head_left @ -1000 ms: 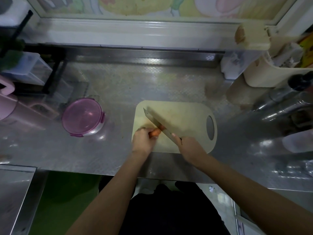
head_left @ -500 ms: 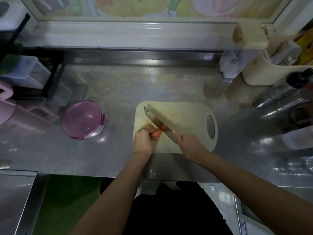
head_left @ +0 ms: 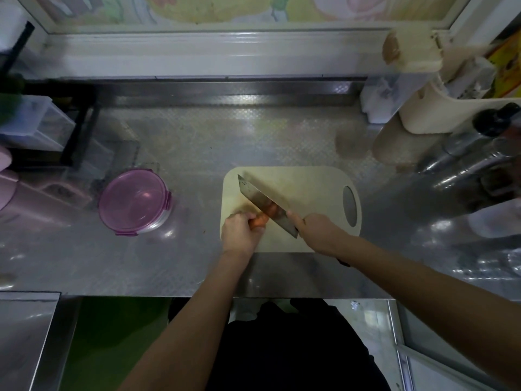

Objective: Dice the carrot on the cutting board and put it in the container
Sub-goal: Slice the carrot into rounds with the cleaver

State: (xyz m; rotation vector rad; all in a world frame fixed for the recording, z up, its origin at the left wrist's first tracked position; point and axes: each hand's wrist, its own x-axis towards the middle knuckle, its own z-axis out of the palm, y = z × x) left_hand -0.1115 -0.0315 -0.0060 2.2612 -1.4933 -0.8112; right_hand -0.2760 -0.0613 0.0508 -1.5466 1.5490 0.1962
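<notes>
Left hand (head_left: 239, 234) fingers (head_left: 242, 218) curled round the carrot (head_left: 260, 221), pinning it to the cutting board (head_left: 310, 182), near-left part. Right hand (head_left: 320, 232) fingers closed on the knife (head_left: 262, 201) handle; blade across the carrot. Lidded purple container (head_left: 134, 202) stands on the table (head_left: 197, 142), left of the board, apart.

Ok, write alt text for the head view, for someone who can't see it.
On a beige cutting board, the left hand grips a carrot while the right hand holds a cleaver across it. A lidded pink container sits left on the steel counter.
</notes>
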